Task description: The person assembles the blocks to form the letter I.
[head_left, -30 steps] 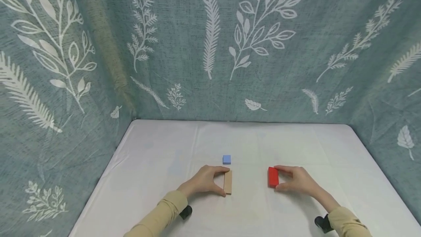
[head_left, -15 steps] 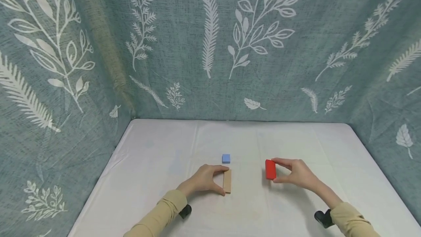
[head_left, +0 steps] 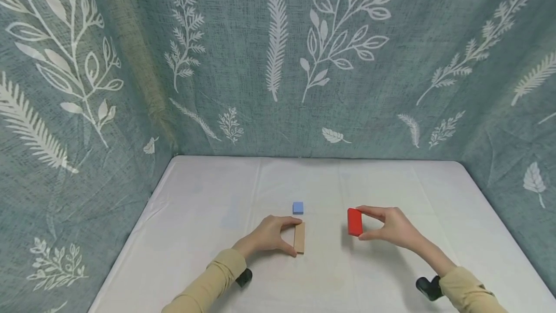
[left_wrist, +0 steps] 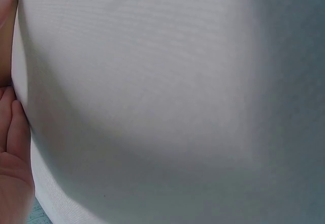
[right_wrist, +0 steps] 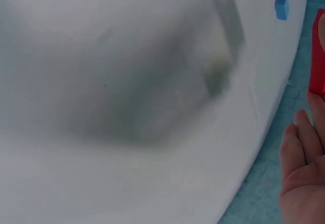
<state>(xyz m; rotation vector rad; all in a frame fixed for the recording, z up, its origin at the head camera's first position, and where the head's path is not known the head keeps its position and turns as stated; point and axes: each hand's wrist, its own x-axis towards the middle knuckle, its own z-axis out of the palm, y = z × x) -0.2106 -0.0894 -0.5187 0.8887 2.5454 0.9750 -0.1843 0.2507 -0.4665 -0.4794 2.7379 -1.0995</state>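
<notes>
My left hand (head_left: 270, 234) holds a plain wooden block (head_left: 299, 238) by its two ends, thumb at the near end and fingers at the far end. That block lies lengthwise on the white table. To the right, my right hand (head_left: 394, 227) pinches a red block (head_left: 354, 221) between thumb and fingers, held up over the table with its shadow below. A small blue block (head_left: 298, 208) sits just beyond the wooden one. In the right wrist view the red block (right_wrist: 318, 56) shows at the right edge, partly cut off.
The table (head_left: 217, 182) has a white cover, and a green leaf-patterned curtain (head_left: 243, 62) stands behind it and at both sides. Black wrist cameras are strapped at both sleeves, the left one (head_left: 244, 277) low over the table.
My right hand has lifted the red block off the table and carried it slightly left and away from me. The left hand stays on the wooden block.
</notes>
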